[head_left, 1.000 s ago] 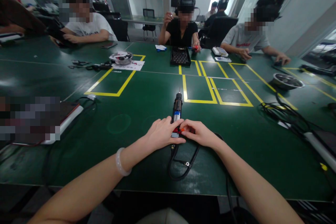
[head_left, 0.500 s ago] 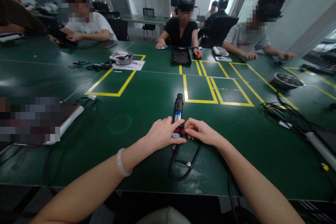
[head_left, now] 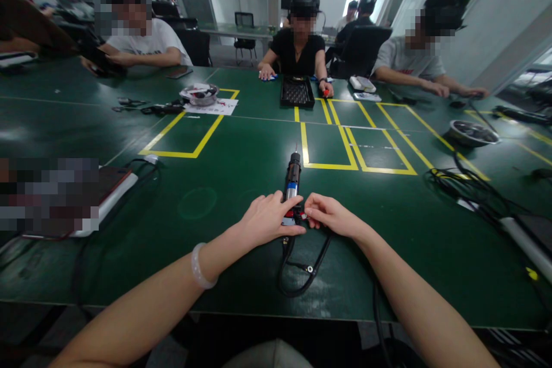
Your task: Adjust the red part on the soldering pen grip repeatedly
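An electric screwdriver (head_left: 293, 175) lies on the green table, its thin bit pointing away from me. My left hand (head_left: 269, 215) grips its rear end from the left, with index finger and thumb across the body. Close to the right side of the tool, my right hand (head_left: 326, 214) is closed in a pinch on a small red and white piece (head_left: 304, 216); its exact kind is too small to tell. A black cable (head_left: 297, 293) leaves the rear of the screwdriver and loops on the table below my hands.
Across the table, a person has a black tray (head_left: 297, 92) in front. A metal bowl (head_left: 199, 95) stands on paper at left, another bowl (head_left: 473, 133) at right. Tangled cables (head_left: 466, 184) lie at right. Yellow tape (head_left: 330, 167) marks rectangles. A device (head_left: 107, 201) sits at left.
My right fingertips have shifted slightly right, and the small piece shows more white. My left hand and the screwdriver hold still. The person at far right has moved their hands.
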Tool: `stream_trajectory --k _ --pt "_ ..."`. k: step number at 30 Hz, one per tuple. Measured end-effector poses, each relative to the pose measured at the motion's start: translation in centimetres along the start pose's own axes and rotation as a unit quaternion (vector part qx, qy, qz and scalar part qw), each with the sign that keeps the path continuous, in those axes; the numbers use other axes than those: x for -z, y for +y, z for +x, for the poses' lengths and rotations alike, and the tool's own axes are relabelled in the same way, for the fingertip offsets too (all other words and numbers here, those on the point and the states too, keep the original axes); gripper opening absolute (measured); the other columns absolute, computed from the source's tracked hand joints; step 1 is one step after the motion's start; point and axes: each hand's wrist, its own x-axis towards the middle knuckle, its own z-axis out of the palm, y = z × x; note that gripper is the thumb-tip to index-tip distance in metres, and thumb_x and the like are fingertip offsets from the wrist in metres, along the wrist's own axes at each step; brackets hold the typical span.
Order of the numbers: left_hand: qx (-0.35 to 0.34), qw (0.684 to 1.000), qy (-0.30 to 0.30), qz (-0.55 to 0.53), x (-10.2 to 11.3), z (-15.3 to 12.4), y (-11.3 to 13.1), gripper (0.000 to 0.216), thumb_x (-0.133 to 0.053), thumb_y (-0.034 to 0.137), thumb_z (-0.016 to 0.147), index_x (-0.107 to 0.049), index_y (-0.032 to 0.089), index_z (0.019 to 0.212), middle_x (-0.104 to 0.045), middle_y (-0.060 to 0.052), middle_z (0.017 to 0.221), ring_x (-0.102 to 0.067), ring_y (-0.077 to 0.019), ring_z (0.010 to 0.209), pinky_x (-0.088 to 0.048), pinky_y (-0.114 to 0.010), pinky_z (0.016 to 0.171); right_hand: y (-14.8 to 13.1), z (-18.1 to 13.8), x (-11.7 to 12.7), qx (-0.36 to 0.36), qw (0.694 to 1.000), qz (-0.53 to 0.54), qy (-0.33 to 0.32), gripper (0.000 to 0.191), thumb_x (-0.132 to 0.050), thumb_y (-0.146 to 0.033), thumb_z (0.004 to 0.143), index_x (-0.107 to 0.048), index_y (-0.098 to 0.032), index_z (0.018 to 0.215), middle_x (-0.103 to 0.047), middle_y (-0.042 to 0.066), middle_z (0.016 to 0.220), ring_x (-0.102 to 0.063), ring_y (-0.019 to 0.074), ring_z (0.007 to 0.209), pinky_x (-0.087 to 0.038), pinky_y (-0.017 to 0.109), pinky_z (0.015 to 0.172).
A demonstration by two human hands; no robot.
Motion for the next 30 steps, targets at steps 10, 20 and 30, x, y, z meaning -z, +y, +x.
stream_trajectory --k 10,20,30 --pt "0.001 1.000 -0.012 -0.005 0.34 0.02 0.06 0.075 -0.040 0.076 0.084 -0.038 0.034 0.146 -0.055 -0.009 0.105 -0.062 -0.0269 0.086 -0.047 -0.037 0.074 -0.33 -0.06 0.30 0.014 1.000 0.015 -0.011 0.029 -0.063 -0.043 0.089 -0.052 -0.017 0.092 -0.055 -0.002 0.072 -0.050 0.0104 0.063 -0.038 0.022 0.056" --pt "0.010 1.000 -0.021 -0.007 0.32 0.02 0.11 0.076 -0.041 0.077 0.083 -0.036 0.036 0.147 -0.055 -0.010 0.109 -0.062 -0.0281 0.089 -0.047 -0.037 0.077 -0.14 -0.27 0.41 0.049 0.997 -0.050 -0.033 0.017 -0.065 -0.030 0.087 -0.055 -0.016 0.089 -0.051 -0.003 0.075 -0.046 0.0106 0.066 -0.035 0.023 0.059" --pt "0.008 1.000 -0.016 -0.004 0.54 -0.13 0.17 0.074 -0.039 0.077 0.084 -0.037 0.035 0.146 -0.056 -0.010 0.105 -0.063 -0.0279 0.087 -0.047 -0.036 0.074 -0.27 -0.35 0.10 0.062 0.993 -0.100 -0.006 0.018 -0.064 -0.027 0.086 -0.052 -0.018 0.098 -0.055 0.000 0.088 -0.049 0.0107 0.068 -0.039 0.022 0.059"
